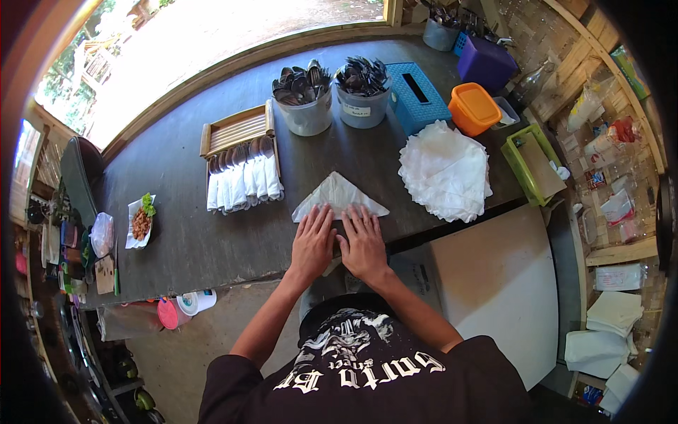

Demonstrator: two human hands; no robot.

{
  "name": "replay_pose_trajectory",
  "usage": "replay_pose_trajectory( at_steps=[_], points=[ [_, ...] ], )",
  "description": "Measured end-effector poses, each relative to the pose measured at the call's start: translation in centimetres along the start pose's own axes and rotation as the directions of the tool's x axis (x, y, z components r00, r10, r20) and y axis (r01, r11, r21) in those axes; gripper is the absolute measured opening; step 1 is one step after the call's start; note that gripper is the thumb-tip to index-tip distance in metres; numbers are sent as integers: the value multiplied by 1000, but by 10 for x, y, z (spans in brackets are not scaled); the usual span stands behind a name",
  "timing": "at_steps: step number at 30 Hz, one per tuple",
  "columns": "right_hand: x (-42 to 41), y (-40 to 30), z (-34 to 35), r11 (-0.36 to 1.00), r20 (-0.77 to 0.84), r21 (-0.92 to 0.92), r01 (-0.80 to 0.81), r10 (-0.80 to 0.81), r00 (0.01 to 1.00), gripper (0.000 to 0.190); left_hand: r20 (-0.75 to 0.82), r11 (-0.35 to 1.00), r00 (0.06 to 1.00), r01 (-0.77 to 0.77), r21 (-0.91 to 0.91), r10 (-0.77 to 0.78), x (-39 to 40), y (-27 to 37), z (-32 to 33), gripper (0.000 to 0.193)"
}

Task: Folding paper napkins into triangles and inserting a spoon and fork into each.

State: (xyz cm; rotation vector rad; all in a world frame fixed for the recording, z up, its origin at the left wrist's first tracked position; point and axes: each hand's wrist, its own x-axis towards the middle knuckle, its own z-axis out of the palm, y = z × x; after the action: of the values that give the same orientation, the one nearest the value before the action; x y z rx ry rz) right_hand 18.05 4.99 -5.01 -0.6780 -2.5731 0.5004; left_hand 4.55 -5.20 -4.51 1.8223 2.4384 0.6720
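Observation:
A white paper napkin [339, 192], folded into a triangle, lies on the dark tabletop [175, 212] with its point away from me. My left hand [314, 238] rests flat on its long near edge, left of the middle. Beside it, my right hand [363, 239] presses on the same edge, fingers extended. Neither hand grips anything. To the left, napkin-wrapped cutlery bundles [243, 183] lie in a row on a slatted bamboo tray [237, 130], spoon and fork heads showing. A loose stack of white napkins [446, 172] is to the right.
Behind the napkin stand two plastic tubs of cutlery [304, 116] [363, 108], a blue woven-pattern box [418, 98] and an orange lidded container [474, 109]. A green basket [532, 164] sits at the right edge. Food in a paper-lined dish [140, 221] is at left.

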Motion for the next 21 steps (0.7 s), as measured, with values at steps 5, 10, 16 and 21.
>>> replay_pose_trajectory(
  at_steps=[5,10,16,21],
  points=[
    [-12,6,1,996,30,-52,-79,80,996,58,-29,988,992,129,90,-127,-16,-5,-2,53],
    [-16,16,-4,987,20,-112,-114,117,993,60,-38,963,973,230,141,-227,-25,-6,0,61],
    [-17,31,-9,988,-58,-68,-140,136,989,54,-85,949,962,272,161,-261,-23,-1,-1,61],
    [29,23,-31,984,-55,12,-176,176,983,39,-317,972,921,232,-25,-227,19,-9,-18,42]
  ],
)
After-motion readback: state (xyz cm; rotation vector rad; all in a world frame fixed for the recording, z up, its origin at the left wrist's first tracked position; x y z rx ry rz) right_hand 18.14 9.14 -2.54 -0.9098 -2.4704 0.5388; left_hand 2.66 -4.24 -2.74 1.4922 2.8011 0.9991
